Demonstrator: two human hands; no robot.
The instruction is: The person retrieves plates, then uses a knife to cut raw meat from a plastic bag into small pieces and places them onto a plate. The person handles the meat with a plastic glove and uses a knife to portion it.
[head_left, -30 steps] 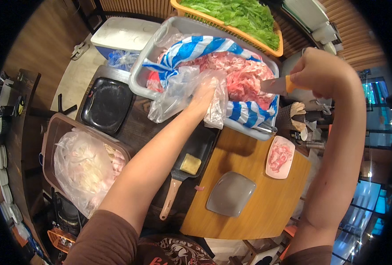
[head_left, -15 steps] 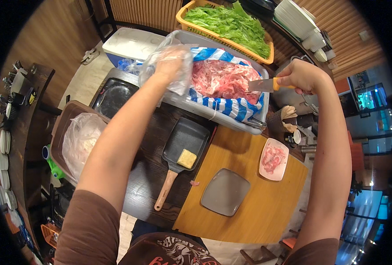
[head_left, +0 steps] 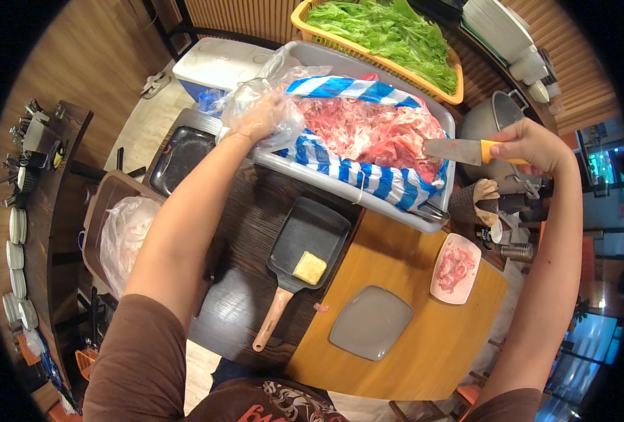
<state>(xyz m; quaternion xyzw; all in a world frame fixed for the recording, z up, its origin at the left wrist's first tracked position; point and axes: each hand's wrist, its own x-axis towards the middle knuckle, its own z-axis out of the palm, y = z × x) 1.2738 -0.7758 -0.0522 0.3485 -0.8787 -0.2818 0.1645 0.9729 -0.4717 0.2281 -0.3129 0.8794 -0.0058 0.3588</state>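
Observation:
My right hand (head_left: 533, 148) grips the yellow handle of a broad-bladed knife (head_left: 452, 150). Its blade reaches over the right edge of a heap of thinly sliced raw meat (head_left: 368, 126). That heap lies in a blue-and-white striped bag (head_left: 333, 165) inside a grey plastic tub (head_left: 308, 184). At the tub's left end, my left hand (head_left: 255, 121) is closed on a clear plastic bag (head_left: 284, 130), which partly covers its fingers. Nearer me, a small square pan (head_left: 305, 232) with a wooden handle holds a yellowish block (head_left: 310, 268). A pink-white dish (head_left: 436, 287) carries some meat slices (head_left: 456, 267).
Behind the tub stands a yellow basket (head_left: 375, 58) of lettuce (head_left: 389, 35). A grey plate (head_left: 372, 323) lies on the wooden board (head_left: 424, 337). Left are a black tray (head_left: 178, 158), a brown bin (head_left: 101, 204) and a cool box (head_left: 220, 60). A metal pot (head_left: 491, 116) stands right.
The whole view has shifted, with the table scene lower and further right. The knife stays in my right hand at the meat's right edge. My left hand remains at the clear bag.

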